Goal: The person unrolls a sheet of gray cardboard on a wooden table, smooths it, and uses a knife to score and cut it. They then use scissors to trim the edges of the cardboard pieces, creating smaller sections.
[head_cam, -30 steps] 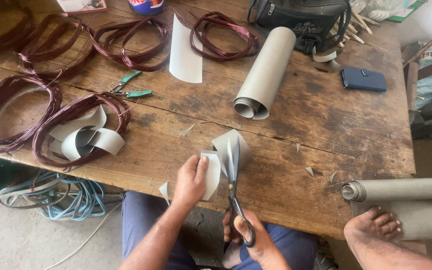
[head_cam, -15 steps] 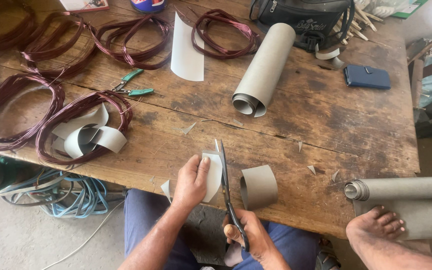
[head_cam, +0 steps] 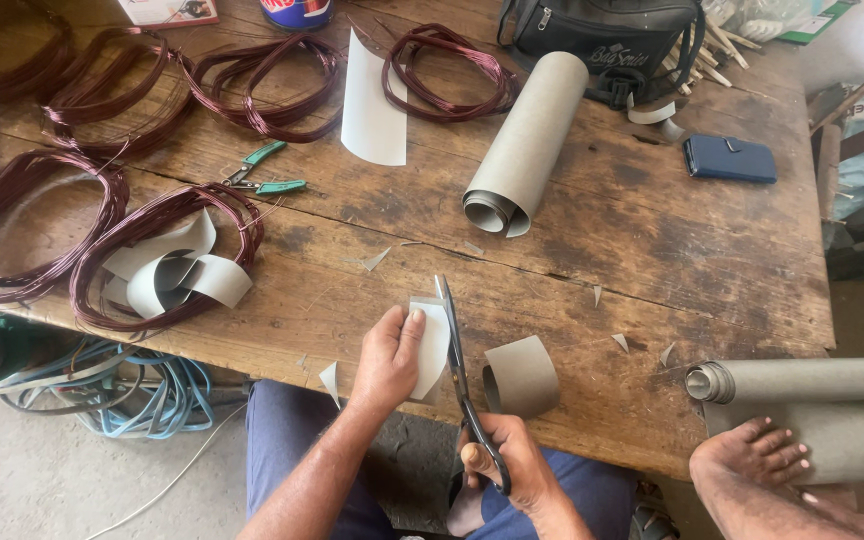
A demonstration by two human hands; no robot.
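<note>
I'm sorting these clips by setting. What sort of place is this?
Probably a small repair or winding workshop, not a home kitchen or office. Coils of copper-coloured wire lie on a worn wooden table, beside rolls of grey sheet and green-handled pliers.

Since a second ago, we have cut a curled grey piece (head_cam: 522, 375) free; it now lies on the table (head_cam: 652, 250), just right of our scissors (head_cam: 460, 370).
</note>
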